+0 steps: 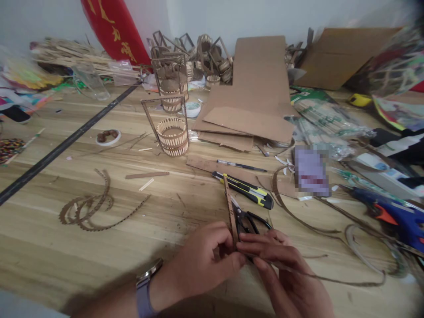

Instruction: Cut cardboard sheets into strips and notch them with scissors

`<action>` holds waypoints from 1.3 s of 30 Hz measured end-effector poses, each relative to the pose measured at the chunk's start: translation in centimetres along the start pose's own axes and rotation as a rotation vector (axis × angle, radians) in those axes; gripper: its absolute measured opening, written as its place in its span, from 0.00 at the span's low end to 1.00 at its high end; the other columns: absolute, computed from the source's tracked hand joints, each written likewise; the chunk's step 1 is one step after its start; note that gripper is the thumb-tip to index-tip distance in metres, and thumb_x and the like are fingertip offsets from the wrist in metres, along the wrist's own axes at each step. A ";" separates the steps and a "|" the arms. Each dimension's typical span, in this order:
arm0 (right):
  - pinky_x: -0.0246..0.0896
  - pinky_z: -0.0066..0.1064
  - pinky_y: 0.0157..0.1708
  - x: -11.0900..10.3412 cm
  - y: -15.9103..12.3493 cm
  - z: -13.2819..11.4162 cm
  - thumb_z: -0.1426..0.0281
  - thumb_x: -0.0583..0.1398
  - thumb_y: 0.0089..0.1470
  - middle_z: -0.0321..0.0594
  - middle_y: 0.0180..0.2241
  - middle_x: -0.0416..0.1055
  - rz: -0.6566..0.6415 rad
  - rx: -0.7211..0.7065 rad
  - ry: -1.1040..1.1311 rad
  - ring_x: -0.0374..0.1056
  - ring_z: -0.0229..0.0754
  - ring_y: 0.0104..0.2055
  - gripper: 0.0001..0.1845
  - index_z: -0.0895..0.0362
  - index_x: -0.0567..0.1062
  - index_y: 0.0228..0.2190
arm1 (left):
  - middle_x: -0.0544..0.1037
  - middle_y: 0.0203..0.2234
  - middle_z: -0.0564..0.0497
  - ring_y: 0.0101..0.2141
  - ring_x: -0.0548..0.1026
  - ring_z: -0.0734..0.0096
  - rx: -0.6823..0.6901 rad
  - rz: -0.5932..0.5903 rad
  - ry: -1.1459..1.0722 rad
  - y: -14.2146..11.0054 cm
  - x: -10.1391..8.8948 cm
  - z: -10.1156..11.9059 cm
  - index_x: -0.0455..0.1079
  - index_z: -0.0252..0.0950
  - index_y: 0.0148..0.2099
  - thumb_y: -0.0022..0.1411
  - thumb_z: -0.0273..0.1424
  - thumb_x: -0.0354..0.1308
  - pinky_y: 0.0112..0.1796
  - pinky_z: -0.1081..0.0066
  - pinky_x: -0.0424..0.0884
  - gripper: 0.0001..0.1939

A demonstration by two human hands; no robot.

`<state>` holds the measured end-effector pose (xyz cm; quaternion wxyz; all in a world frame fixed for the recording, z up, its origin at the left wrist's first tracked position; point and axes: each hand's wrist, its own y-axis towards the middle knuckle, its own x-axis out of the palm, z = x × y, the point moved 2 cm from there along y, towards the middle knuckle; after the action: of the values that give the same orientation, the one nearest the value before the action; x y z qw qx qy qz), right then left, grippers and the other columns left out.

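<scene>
Both hands meet low in the middle of the head view around a narrow brown cardboard strip [231, 205] held on edge. My left hand [207, 256], wearing a watch, pinches the strip's near end between thumb and fingers. My right hand [281, 265] is closed at the same end, with a thin brown cord-like strip [344, 281] running from its fingers to the right. Just beyond lie black-handled scissors [253, 221], partly hidden by the hands. A yellow and black utility knife [248, 190] rests behind them.
A small slatted bucket [172, 138] with a tall handle stands mid-table, more behind it. Coiled cardboard strips [89, 212] lie left. Stacked cardboard [258, 88] is at the back. On the right are a blue glue gun [394, 216] and plastic-wrapped sticks [324, 115]. A black bar [73, 139] crosses the left.
</scene>
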<state>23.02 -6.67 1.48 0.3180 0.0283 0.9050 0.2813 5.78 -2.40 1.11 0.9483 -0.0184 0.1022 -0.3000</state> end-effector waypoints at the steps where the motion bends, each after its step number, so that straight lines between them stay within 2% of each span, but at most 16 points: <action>1: 0.68 0.43 0.48 0.0 0.0 0.0 0.68 0.58 0.66 0.34 0.33 0.84 -0.006 -0.030 -0.012 0.81 0.46 0.40 0.01 0.48 0.69 0.40 | 0.66 0.27 0.55 0.30 0.66 0.72 0.018 0.007 0.010 0.0 0.0 0.1 0.61 0.38 0.28 0.61 0.31 0.57 0.31 0.73 0.60 0.11; 4: 0.67 0.41 0.45 0.1 0.3 0.0 0.69 0.61 0.63 0.35 0.35 0.84 -0.028 -0.116 -0.055 0.81 0.47 0.40 0.05 0.48 0.68 0.38 | 0.66 0.27 0.55 0.31 0.66 0.72 0.085 0.030 0.043 -0.1 0.0 0.4 0.58 0.38 0.27 0.59 0.25 0.53 0.33 0.72 0.60 0.10; 7: 0.66 0.40 0.45 0.0 0.5 0.0 0.73 0.62 0.61 0.34 0.37 0.84 -0.053 -0.139 -0.065 0.81 0.47 0.39 0.08 0.48 0.68 0.37 | 0.64 0.26 0.55 0.30 0.65 0.73 0.130 0.026 0.053 -0.2 -0.1 0.7 0.55 0.39 0.26 0.58 0.23 0.51 0.32 0.73 0.59 0.11; 10: 0.67 0.40 0.47 -0.3 0.4 0.0 0.74 0.60 0.62 0.34 0.35 0.84 -0.026 -0.101 -0.060 0.81 0.45 0.37 0.08 0.48 0.71 0.40 | 0.64 0.27 0.55 0.30 0.65 0.73 0.158 -0.004 0.054 -0.2 0.0 0.7 0.54 0.39 0.27 0.60 0.23 0.51 0.32 0.73 0.59 0.12; 12: 0.70 0.39 0.45 -0.5 0.6 0.0 0.72 0.59 0.63 0.33 0.33 0.84 0.008 -0.050 -0.048 0.81 0.45 0.36 0.07 0.47 0.74 0.41 | 0.64 0.27 0.55 0.30 0.66 0.73 0.161 -0.018 0.062 -0.1 -0.1 0.7 0.54 0.38 0.27 0.60 0.24 0.51 0.32 0.73 0.59 0.12; 15: 0.74 0.32 0.38 -0.7 0.9 0.0 0.67 0.58 0.66 0.34 0.31 0.82 0.033 0.052 0.029 0.81 0.43 0.36 0.08 0.47 0.78 0.37 | 0.63 0.26 0.55 0.30 0.65 0.73 0.182 -0.039 0.071 -0.1 -0.1 0.8 0.52 0.39 0.26 0.59 0.23 0.51 0.31 0.72 0.58 0.13; 18: 0.75 0.28 0.38 -0.7 1.0 0.1 0.65 0.57 0.67 0.34 0.32 0.81 0.049 0.122 0.081 0.81 0.41 0.37 0.11 0.47 0.78 0.34 | 0.62 0.25 0.56 0.29 0.64 0.73 0.195 -0.065 0.066 -0.2 -0.1 1.0 0.51 0.39 0.25 0.57 0.22 0.51 0.31 0.73 0.58 0.13; 23: 0.73 0.41 0.46 -0.4 0.2 -0.1 0.66 0.57 0.66 0.34 0.33 0.83 0.020 0.036 0.032 0.81 0.47 0.39 0.05 0.47 0.74 0.41 | 0.66 0.26 0.56 0.29 0.65 0.73 0.066 0.013 -0.014 -0.3 -0.1 0.4 0.60 0.38 0.27 0.58 0.30 0.58 0.31 0.73 0.59 0.11; 25: 0.71 0.44 0.48 -0.2 0.0 -0.1 0.67 0.57 0.67 0.34 0.34 0.84 -0.005 0.009 0.023 0.81 0.48 0.39 0.05 0.47 0.71 0.43 | 0.66 0.25 0.56 0.29 0.66 0.73 0.058 0.050 -0.008 -0.2 -0.2 0.3 0.60 0.38 0.26 0.58 0.29 0.57 0.31 0.73 0.59 0.10; 28: 0.70 0.43 0.45 -0.1 -0.1 0.0 0.64 0.59 0.66 0.35 0.36 0.84 -0.035 -0.071 -0.021 0.81 0.49 0.42 0.05 0.48 0.70 0.43 | 0.65 0.25 0.56 0.29 0.65 0.74 0.109 0.058 0.007 -0.1 -0.2 0.4 0.57 0.38 0.25 0.58 0.26 0.54 0.31 0.73 0.59 0.11; 31: 0.67 0.41 0.46 -0.2 -0.1 0.2 0.68 0.62 0.63 0.34 0.38 0.84 -0.081 -0.111 -0.070 0.80 0.48 0.45 0.04 0.48 0.71 0.40 | 0.64 0.25 0.56 0.29 0.65 0.75 0.123 0.043 0.011 -0.1 -0.1 0.4 0.55 0.38 0.24 0.57 0.23 0.52 0.29 0.74 0.58 0.12; 33: 0.66 0.40 0.48 -0.3 -0.2 0.2 0.72 0.61 0.63 0.34 0.39 0.84 -0.112 -0.085 -0.065 0.80 0.47 0.46 0.06 0.48 0.72 0.40 | 0.64 0.25 0.55 0.29 0.65 0.75 0.131 0.032 0.009 -0.1 0.0 0.4 0.54 0.38 0.23 0.55 0.21 0.52 0.29 0.74 0.58 0.12; 35: 0.68 0.39 0.48 -0.4 0.0 0.1 0.70 0.60 0.64 0.34 0.38 0.84 -0.083 -0.034 -0.018 0.80 0.46 0.44 0.04 0.48 0.72 0.40 | 0.63 0.25 0.56 0.28 0.64 0.75 0.156 0.013 0.006 -0.1 0.1 0.5 0.53 0.38 0.23 0.54 0.20 0.52 0.28 0.74 0.57 0.13; 36: 0.70 0.38 0.46 -0.4 0.2 0.1 0.68 0.59 0.65 0.33 0.36 0.84 -0.054 0.007 0.012 0.81 0.45 0.43 0.02 0.48 0.72 0.39 | 0.63 0.25 0.56 0.28 0.63 0.76 0.173 0.003 0.006 -0.2 0.1 0.5 0.52 0.38 0.23 0.54 0.20 0.52 0.28 0.74 0.56 0.13; 39: 0.74 0.32 0.38 -0.5 0.7 -0.1 0.63 0.56 0.68 0.33 0.32 0.82 0.021 0.108 0.083 0.81 0.42 0.40 0.08 0.47 0.73 0.36 | 0.62 0.25 0.56 0.27 0.62 0.76 0.203 -0.036 0.022 -0.2 0.0 0.6 0.50 0.38 0.23 0.51 0.19 0.52 0.27 0.73 0.54 0.14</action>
<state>23.30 -6.23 2.17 0.2752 0.0433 0.9309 0.2361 5.83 -2.61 1.74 0.9385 0.0791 0.0812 -0.3262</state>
